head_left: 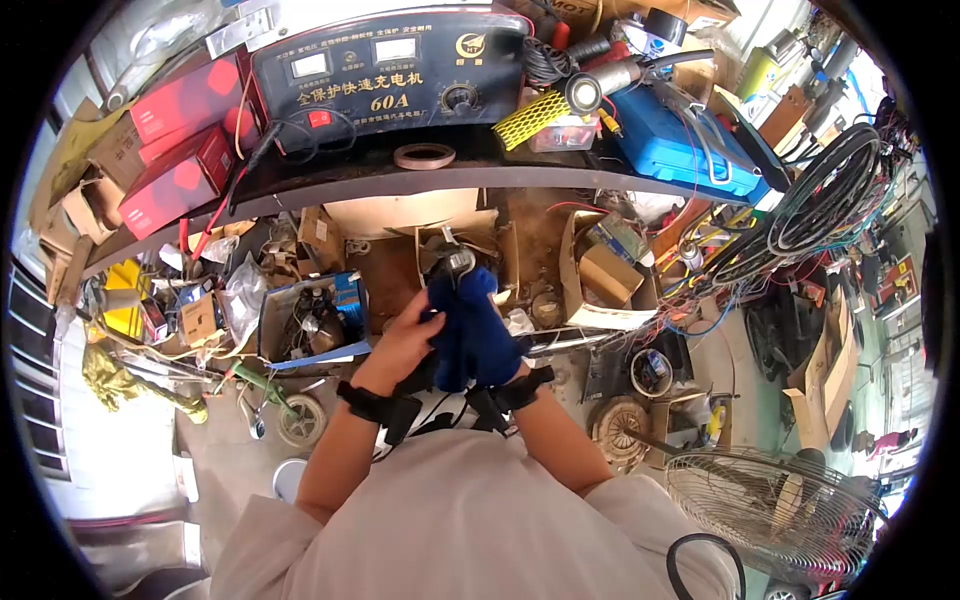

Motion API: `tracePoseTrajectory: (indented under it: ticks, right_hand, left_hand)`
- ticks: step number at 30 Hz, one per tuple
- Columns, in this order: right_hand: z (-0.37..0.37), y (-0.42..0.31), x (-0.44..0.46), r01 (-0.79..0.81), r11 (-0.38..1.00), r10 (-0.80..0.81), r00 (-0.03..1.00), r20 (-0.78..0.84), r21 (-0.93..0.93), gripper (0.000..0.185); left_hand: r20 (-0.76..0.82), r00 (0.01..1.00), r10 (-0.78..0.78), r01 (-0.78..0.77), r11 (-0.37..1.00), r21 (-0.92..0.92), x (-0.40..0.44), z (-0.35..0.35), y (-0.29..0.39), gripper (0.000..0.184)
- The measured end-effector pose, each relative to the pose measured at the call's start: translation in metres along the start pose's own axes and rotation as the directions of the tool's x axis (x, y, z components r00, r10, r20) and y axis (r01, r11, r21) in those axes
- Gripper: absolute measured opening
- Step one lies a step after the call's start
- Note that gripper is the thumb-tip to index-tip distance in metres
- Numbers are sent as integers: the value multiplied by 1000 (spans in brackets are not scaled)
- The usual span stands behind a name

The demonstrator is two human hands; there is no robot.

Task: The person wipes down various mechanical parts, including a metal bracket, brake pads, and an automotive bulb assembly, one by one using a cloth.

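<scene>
A dark blue cloth [468,325] is bunched in front of my chest, draped over most of my right hand [512,374], whose fingers are hidden beneath it. From its top edge sticks out a dark part with a shiny metal end [457,262]; its exact kind is unclear. My left hand [408,338] is closed at the left side of the cloth, its fingers curled round the lower end of the dark part. The cloth presses against this part. Black straps circle both wrists.
Ahead stands a shelf edge [480,178] bearing a battery charger [390,85], a roll of tape [424,156] and a blue case [680,145]. Below lie open cardboard boxes [605,275] full of parts. A fan guard [770,510] is at lower right, a small wheel [302,420] at left.
</scene>
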State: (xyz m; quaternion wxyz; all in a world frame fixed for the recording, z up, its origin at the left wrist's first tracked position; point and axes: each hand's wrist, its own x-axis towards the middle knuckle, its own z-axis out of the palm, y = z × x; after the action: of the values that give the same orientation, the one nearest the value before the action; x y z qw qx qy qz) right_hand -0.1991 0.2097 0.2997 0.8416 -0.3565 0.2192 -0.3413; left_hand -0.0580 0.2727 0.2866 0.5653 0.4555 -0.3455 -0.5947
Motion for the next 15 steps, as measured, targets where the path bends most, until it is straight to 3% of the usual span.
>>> tracePoseTrajectory:
  ticks: [1, 2, 3, 5, 6, 7, 8, 10, 12, 13, 14, 15]
  right_hand:
    - [-9, 13, 6, 157, 915, -189, 981, -49, -372, 19]
    - [-3, 10, 4, 206, 835, -277, 959, -65, -511, 18]
    - [3, 7, 2, 230, 732, -363, 928, -81, -641, 18]
    - [15, -4, -9, 180, 834, -325, 925, -200, -522, 19]
    - [0, 11, 1, 229, 867, -349, 913, -211, -443, 19]
    - [-15, 26, 10, 279, 890, -372, 901, -222, -360, 19]
    - [-19, 30, 15, 310, 876, -408, 885, -225, -370, 19]
    - [3, 5, 2, 193, 855, -352, 897, -266, -481, 18]
    - [-1, 10, 10, 201, 765, -347, 929, -129, -612, 19]
    - [3, 18, 8, 119, 978, -149, 973, -174, -173, 21]
    - [19, 15, 3, 13, 951, 56, 976, -211, 310, 25]
    - [11, 22, 5, 46, 976, -9, 985, -173, 212, 28]
  left_hand:
    - [-55, 997, 46, -28, 956, 290, 8, -2, -14, 44]
    - [-67, 965, 255, -160, 766, 623, 6, 6, -10, 43]
    - [-58, 976, 208, -120, 744, 657, 4, 9, -5, 43]
    - [-41, 993, 110, -46, 689, 723, -5, 20, 14, 43]
    - [-60, 979, 193, -98, 713, 694, -6, 27, 16, 37]
    - [-89, 981, 173, -64, 720, 691, -4, 27, 11, 35]
    - [-117, 981, 153, -32, 727, 686, 1, 25, 3, 33]
    - [-161, 975, 153, -9, 751, 660, 4, 27, 0, 28]
    - [-195, 962, 193, -30, 781, 624, 4, 27, 7, 26]
    - [-190, 957, 217, -83, 839, 538, 8, 22, 4, 27]
    - [-188, 952, 240, -135, 885, 446, 14, 15, 2, 28]
    - [-189, 946, 262, -185, 919, 348, 18, 9, -1, 29]
